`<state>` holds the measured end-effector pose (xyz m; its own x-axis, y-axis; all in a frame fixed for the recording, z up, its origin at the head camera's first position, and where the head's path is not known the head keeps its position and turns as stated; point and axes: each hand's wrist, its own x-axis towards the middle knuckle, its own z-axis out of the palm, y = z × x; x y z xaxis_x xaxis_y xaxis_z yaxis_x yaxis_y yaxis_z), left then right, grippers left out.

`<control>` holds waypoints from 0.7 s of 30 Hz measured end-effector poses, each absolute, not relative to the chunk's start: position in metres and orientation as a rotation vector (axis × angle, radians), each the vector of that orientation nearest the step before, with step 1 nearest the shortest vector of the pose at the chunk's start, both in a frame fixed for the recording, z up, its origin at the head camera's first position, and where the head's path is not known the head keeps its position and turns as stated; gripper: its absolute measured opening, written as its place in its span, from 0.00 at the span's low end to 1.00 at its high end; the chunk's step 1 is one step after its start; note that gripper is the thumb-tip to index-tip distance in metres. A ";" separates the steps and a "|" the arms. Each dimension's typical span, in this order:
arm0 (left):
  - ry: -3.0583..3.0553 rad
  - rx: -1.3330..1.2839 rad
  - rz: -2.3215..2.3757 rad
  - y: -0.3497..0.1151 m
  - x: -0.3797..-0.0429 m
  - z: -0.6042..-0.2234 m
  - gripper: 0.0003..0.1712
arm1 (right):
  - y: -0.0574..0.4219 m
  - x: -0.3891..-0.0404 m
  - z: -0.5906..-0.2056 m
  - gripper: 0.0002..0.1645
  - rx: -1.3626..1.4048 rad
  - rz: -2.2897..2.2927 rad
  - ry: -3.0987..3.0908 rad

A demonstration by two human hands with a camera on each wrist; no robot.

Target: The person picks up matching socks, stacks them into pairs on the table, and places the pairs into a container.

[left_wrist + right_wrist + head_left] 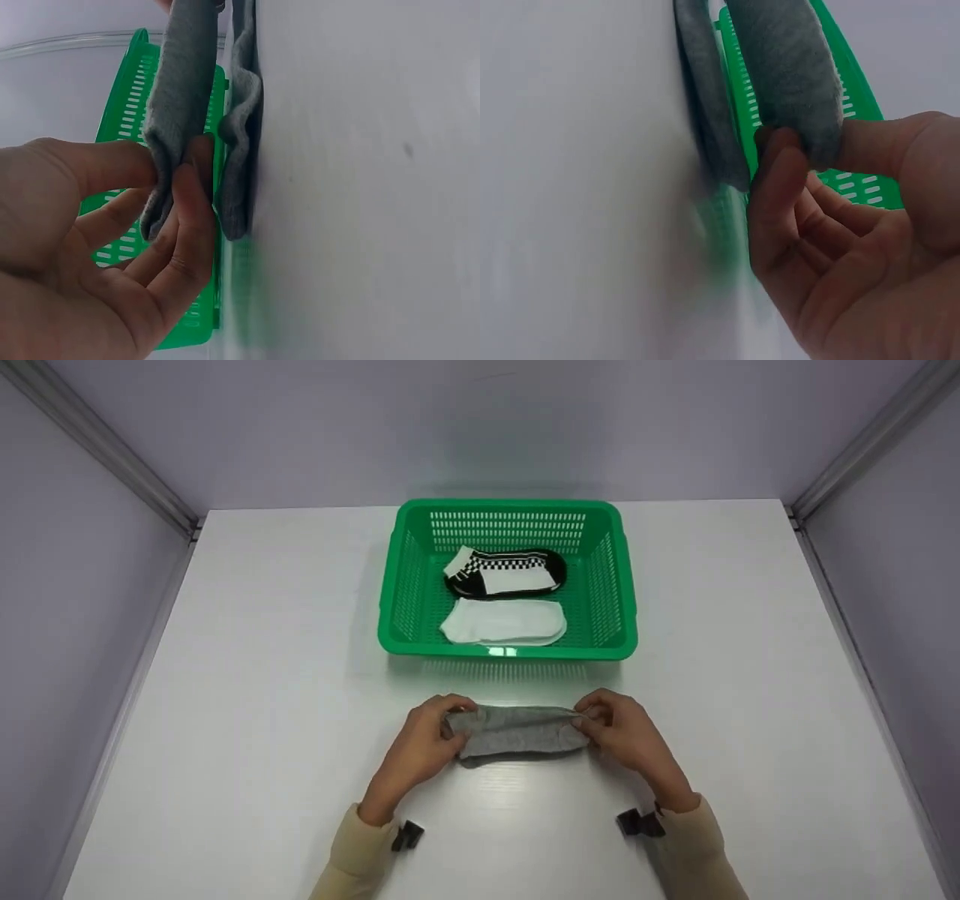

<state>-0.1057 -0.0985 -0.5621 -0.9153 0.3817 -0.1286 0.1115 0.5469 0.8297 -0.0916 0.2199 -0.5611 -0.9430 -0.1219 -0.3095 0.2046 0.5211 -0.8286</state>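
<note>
A grey sock [525, 729] is stretched sideways between the two hands in front of the basket. My left hand [421, 744] pinches its left end between thumb and fingers. At the opposite end, my right hand [628, 733] pinches it the same way. Both wrist views show the held sock [180, 82] raised off the table. Beneath it a second grey sock [714, 120] lies on the table, apart from the raised one at the ends I can see. In the head view the upper sock hides most of the lower one.
Just beyond the hands stands a green plastic basket [508, 652]. In it lie black-and-white checkered socks [517, 576] at the back and white socks [506, 621] at the front. Grey panels [315, 442] border the white table [247, 697] at the back and sides.
</note>
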 end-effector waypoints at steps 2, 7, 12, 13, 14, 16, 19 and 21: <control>2.497 0.417 1.274 -0.098 -0.105 -0.563 0.22 | 0.219 -0.091 -0.560 0.09 0.095 -1.346 2.466; 2.485 0.389 1.258 -0.096 -0.105 -0.564 0.27 | 0.216 -0.090 -0.557 0.09 0.141 -1.280 2.507; 2.494 0.342 1.248 -0.092 -0.105 -0.564 0.29 | 0.212 -0.090 -0.557 0.14 0.152 -1.234 2.541; 2.497 0.334 1.242 -0.092 -0.105 -0.564 0.29 | 0.212 -0.090 -0.557 0.14 0.152 -1.222 2.550; 2.500 0.330 1.236 -0.091 -0.105 -0.564 0.29 | 0.211 -0.090 -0.557 0.14 0.150 -1.209 2.559; 2.506 0.330 1.223 -0.090 -0.105 -0.563 0.28 | 0.211 -0.090 -0.557 0.13 0.149 -1.196 2.569; 2.513 0.331 1.207 -0.089 -0.105 -0.563 0.28 | 0.212 -0.090 -0.555 0.12 0.140 -1.191 2.570; 2.505 0.330 1.213 -0.089 -0.105 -0.563 0.27 | 0.214 -0.089 -0.554 0.12 0.125 -1.202 2.573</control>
<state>-0.1051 -0.0889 -0.5631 -0.9164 0.3483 -0.1975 0.0610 0.6090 0.7908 -0.0895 0.2136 -0.5541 -0.9519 -0.0467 -0.3029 0.2024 0.6464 -0.7356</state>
